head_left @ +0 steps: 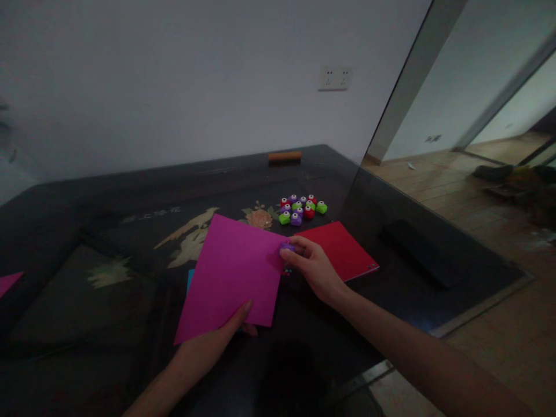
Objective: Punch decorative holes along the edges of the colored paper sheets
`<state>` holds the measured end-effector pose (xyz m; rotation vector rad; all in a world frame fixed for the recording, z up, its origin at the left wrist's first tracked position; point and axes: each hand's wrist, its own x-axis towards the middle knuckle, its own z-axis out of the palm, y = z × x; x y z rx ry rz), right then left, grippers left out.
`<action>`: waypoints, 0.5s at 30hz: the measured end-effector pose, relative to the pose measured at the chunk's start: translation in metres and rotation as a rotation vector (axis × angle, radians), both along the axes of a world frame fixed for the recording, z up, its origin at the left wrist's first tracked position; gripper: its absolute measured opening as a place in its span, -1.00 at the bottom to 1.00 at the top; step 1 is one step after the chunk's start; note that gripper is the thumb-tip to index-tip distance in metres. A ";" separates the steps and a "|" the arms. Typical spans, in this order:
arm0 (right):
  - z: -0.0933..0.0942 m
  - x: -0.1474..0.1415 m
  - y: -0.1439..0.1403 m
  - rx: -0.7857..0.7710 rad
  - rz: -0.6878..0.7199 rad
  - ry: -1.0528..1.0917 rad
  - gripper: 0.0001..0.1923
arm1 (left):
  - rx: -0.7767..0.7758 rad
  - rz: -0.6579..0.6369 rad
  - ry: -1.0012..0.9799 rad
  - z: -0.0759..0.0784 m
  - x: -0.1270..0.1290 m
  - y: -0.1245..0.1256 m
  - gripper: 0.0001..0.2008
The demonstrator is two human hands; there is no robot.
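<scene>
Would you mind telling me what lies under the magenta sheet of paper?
Under the magenta sheet a blue corner peeks out at its left edge, on the dark table. The rest of that blue thing is covered, so what it is cannot be told.

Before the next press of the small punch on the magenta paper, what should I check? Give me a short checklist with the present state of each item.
1. Left hand steadies the magenta paper at its near edge: ok.
2. Right hand grips the purple punch at the paper's right edge: ok.
3. Paper edge fully seated in the punch slot: cannot tell, fingers hide it.
4. Paper lies flat on the dark table: cannot tell; near corner seems lifted by the hand.
5. Spare punches stand apart from the paper: ok.
6. Red sheet is clear of the punch: not ok, it lies just beside the hand.
</scene>
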<state>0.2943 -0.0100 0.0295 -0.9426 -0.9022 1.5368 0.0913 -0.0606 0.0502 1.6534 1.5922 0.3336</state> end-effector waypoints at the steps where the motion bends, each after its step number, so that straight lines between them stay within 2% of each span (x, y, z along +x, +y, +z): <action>1: 0.000 0.000 0.000 0.000 0.002 0.009 -0.70 | 0.006 0.003 -0.010 0.000 0.000 0.000 -0.57; 11: 0.003 0.001 0.000 0.018 0.024 0.015 -0.72 | -0.019 0.040 -0.084 0.000 -0.001 0.002 -0.54; 15: 0.006 0.002 -0.002 0.014 0.058 0.000 -0.72 | 0.015 0.074 0.003 0.001 0.000 0.002 -0.51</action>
